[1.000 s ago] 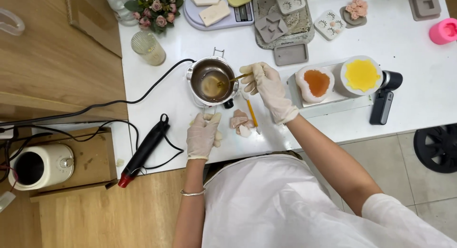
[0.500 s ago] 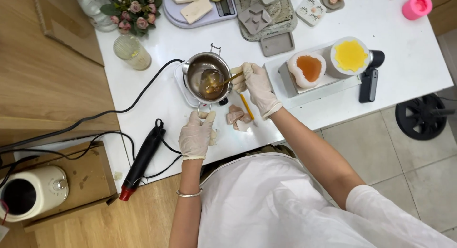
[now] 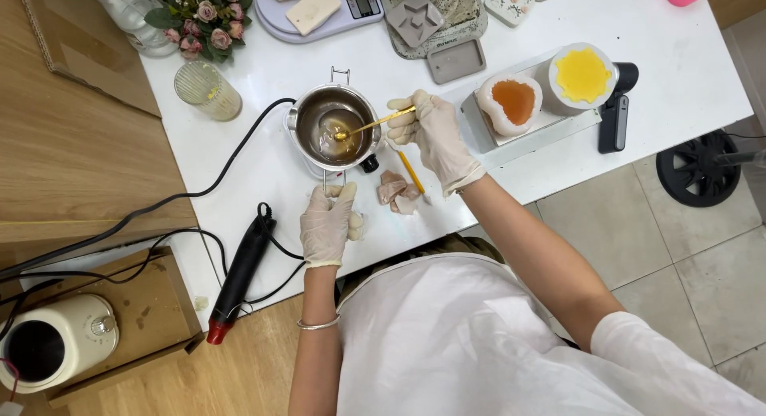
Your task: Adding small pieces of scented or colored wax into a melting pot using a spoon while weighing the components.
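My right hand, in a pale glove, grips a thin gold spoon whose tip dips into amber liquid inside a small metal pot. The pot sits on a small electric heater on the white table. My gloved left hand rests near the table's front edge, just below the pot, around its thin handle. A crumpled pinkish tissue and a yellow pencil lie between my hands.
Two white moulds, one filled orange and one yellow, sit on a tray at right beside a black tool. A black heat gun and cords lie left. A ribbed glass, flowers, scale and grey moulds stand behind.
The spoon has shifted a little within the pot. My left hand stays below the pot. The camera view has drifted, moving the table up and right in frame.
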